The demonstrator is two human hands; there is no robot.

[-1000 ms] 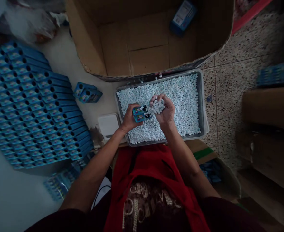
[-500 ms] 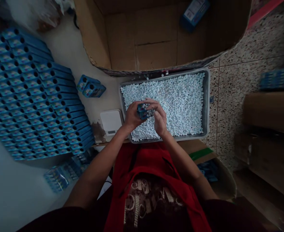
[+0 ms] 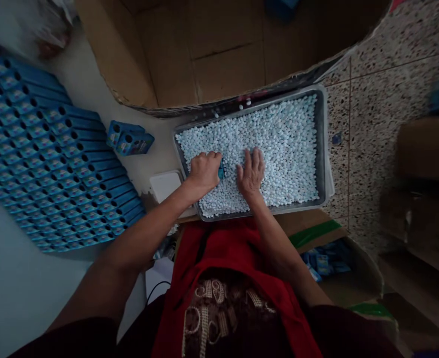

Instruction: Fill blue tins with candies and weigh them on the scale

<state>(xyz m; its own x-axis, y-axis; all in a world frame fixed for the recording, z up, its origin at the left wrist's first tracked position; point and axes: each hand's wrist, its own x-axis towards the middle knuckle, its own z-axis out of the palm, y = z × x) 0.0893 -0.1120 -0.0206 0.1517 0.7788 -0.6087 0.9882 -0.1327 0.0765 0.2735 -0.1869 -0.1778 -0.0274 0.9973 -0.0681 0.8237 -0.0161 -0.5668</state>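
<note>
My left hand [image 3: 204,171] is closed around a small blue box [image 3: 221,169], held low over the tray's left part; most of the box is hidden by the fingers. My right hand [image 3: 251,174] lies palm down on the pellets with its fingers spread, holding nothing that I can see. Both hands are over a metal tray [image 3: 321,144] filled with small pale blue-white pellets [image 3: 282,154]. Left of the tray stand a couple of blue boxes [image 3: 135,141] with dark round holes in their tops.
A large stack of similar blue boxes [image 3: 55,159] fills the left side. A white scale [image 3: 165,185] sits beside the tray. Beyond the tray stands a big open cardboard carton [image 3: 227,69]. Another carton [image 3: 361,273] with blue packs is at the lower right.
My left hand has turned over and lowered the blue box toward the pellets. My right hand has come away from the box and spread on the pellets. The view has shifted a little.
</note>
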